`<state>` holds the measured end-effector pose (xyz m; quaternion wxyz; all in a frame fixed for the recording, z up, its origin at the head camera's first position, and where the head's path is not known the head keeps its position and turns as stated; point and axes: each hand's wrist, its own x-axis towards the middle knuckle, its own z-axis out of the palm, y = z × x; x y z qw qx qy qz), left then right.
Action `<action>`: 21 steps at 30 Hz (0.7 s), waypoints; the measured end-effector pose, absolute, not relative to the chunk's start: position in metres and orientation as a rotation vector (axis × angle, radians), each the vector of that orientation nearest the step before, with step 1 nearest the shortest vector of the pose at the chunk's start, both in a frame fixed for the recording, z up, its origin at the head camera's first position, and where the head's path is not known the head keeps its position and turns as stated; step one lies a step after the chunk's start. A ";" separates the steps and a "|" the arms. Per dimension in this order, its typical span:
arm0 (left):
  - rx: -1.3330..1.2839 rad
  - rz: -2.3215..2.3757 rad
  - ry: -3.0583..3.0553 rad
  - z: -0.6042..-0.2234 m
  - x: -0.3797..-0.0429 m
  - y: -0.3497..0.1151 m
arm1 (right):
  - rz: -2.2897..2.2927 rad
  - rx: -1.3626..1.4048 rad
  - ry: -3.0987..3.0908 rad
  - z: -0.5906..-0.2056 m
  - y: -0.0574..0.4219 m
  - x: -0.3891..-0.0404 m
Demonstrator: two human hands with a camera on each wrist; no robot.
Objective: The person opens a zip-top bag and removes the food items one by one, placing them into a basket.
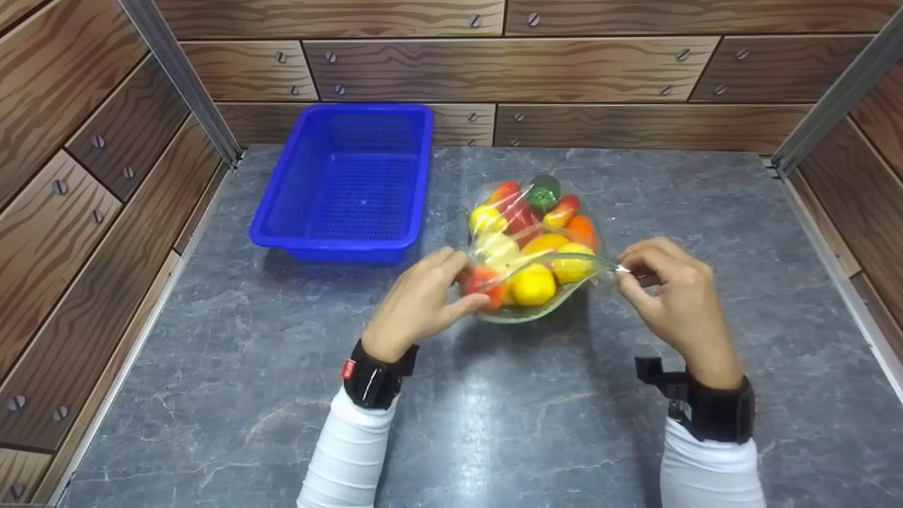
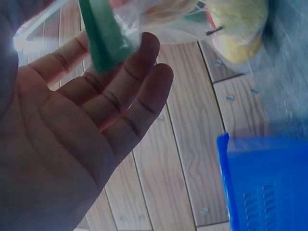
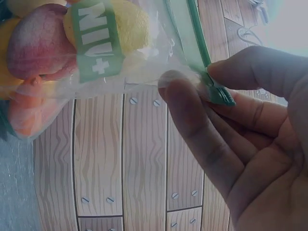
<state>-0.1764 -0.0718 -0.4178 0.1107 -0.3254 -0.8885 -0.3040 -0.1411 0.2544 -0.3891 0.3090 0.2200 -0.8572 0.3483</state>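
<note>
A clear bag point(image 1: 518, 315) is lying between the right hand point(image 1: 675, 296), pinching its corner, and the left hand point(image 1: 419, 302), its grip unclear.

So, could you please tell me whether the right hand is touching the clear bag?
Touching: the right wrist view shows the right hand pinching a corner of the clear bag at its green edge.

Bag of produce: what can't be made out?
Head view: anything under the upper produce in the bag, hidden by it.
Right wrist view: upper end of green label, cut by top edge.
Left wrist view: grip of the left hand, thumb unclear at dark edge.
Same view: rest of bag, cut by top edge.
</note>
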 end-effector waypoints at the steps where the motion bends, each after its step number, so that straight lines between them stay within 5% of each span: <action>1: -0.965 -0.887 -2.618 -0.418 -0.176 -0.070 | 0.919 0.587 -2.267 -0.389 0.254 -0.141; 21: -0.857 -0.908 -2.677 -0.425 -0.178 -0.054 | 0.867 0.629 -2.516 -0.387 0.256 -0.137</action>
